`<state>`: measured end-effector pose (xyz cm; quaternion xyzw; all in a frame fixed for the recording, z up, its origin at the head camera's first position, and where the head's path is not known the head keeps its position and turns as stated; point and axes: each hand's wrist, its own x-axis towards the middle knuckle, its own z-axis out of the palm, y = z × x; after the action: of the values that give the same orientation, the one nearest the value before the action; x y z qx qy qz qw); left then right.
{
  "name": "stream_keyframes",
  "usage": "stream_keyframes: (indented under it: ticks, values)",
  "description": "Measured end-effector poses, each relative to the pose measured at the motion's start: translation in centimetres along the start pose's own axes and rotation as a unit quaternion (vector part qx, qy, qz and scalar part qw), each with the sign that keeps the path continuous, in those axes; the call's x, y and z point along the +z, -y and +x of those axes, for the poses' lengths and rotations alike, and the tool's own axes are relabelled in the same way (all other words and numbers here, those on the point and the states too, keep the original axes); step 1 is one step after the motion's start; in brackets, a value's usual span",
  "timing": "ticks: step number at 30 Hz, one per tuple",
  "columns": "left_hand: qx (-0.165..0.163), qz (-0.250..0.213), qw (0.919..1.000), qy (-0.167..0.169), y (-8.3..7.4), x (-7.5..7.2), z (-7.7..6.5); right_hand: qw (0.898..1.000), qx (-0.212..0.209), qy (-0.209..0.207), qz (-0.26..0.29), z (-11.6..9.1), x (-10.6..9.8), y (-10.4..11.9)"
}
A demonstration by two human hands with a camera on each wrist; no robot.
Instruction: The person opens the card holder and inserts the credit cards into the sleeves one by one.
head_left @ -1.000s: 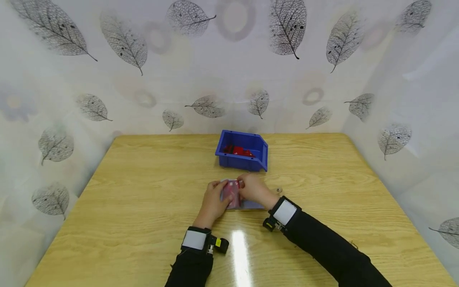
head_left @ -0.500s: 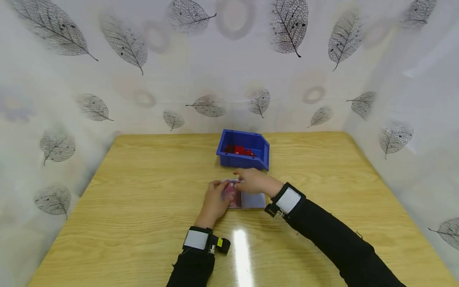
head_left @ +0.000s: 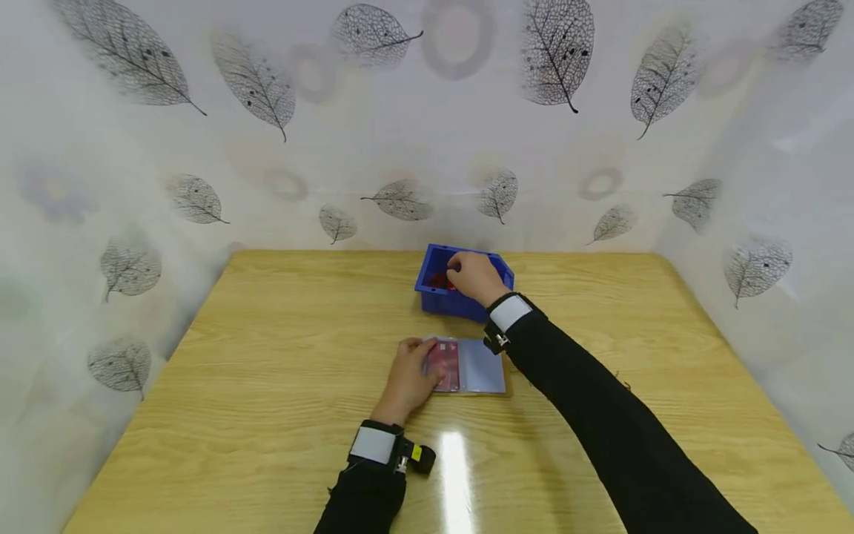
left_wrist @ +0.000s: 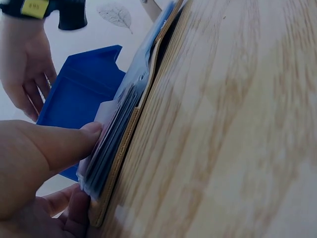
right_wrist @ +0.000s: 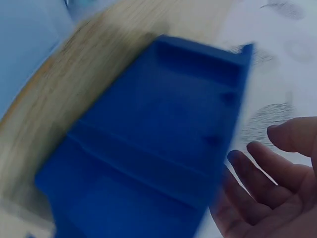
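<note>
An open card holder (head_left: 483,369) lies on the table, a red card (head_left: 450,365) showing in its left clear sleeve. My left hand (head_left: 404,378) holds the holder's left side. Its thumb (left_wrist: 74,144) presses on the stacked sleeves while the other fingers curl at the edge, as the left wrist view shows. Over the blue bin (head_left: 448,302) is my right hand (head_left: 477,277); in the right wrist view its fingers (right_wrist: 267,168) are loosely bent and apart, nothing between them. Red items (head_left: 439,280) lie inside the bin, partly hidden by that hand.
The bin stands behind the card holder, near the far side of the wooden table (head_left: 300,334). A leaf-patterned white curtain (head_left: 373,133) rises along the table's back and sides. Black straps with small devices (head_left: 377,445) sit on both wrists.
My right hand has left the card holder and moved up and away to the bin, uncovering the holder's right side. My left hand has stayed on the holder. The head view has shifted slightly.
</note>
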<state>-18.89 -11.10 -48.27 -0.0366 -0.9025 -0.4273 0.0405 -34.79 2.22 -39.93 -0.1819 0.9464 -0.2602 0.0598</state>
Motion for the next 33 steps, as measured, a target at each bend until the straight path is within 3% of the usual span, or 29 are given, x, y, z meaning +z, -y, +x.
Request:
stream_keyframes:
  ticks: [6, 13, 24, 33]
  values:
    - [0.003, 0.005, 1.0, -0.002, 0.1, 0.0, -0.1, 0.998, 0.063, 0.001, -0.005, 1.7, 2.4, -0.9]
    - [-0.004, 0.012, 0.9999, -0.006, -0.1, 0.0, -0.2, 0.991, 0.126, 0.045, 0.015, 2.1, 2.2, -0.9]
    - [-0.009, 0.015, 0.9998, -0.003, -0.1, 0.1, 0.0, 0.985, 0.151, 0.088, -0.009, 2.9, 2.2, -1.3]
    - [-0.016, 0.009, 0.9998, 0.0, 0.1, 0.3, 0.1, 0.976, 0.156, 0.146, -0.035, 3.3, 1.8, -1.1]
